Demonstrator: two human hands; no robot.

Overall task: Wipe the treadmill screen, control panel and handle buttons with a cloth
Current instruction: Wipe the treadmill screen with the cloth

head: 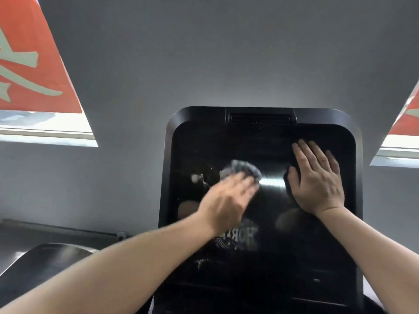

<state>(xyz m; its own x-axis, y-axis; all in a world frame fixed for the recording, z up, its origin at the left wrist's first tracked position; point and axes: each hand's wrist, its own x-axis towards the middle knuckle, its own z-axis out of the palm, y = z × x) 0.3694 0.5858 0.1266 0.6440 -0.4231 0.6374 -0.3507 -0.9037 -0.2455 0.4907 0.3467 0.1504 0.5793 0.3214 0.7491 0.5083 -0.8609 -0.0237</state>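
The treadmill's glossy black screen [267, 155] fills the middle, with a vent slot at its top edge. White smears and spots sit on its left half. My left hand [229, 200], blurred by motion, presses a grey cloth [88, 169] against the screen's centre-left; the cloth sticks out past the fingertips. My right hand [317, 180] lies flat with fingers spread on the screen's right side. A dark cloth [288, 184] shows under it beside the thumb. The control panel [294, 286] below is dark and hard to make out.
A grey wall [204, 53] rises behind the console. Windows with red banners are at the far left [29, 64] and far right [405, 123]. A dark curved part of a neighbouring machine [45, 261] sits at the lower left.
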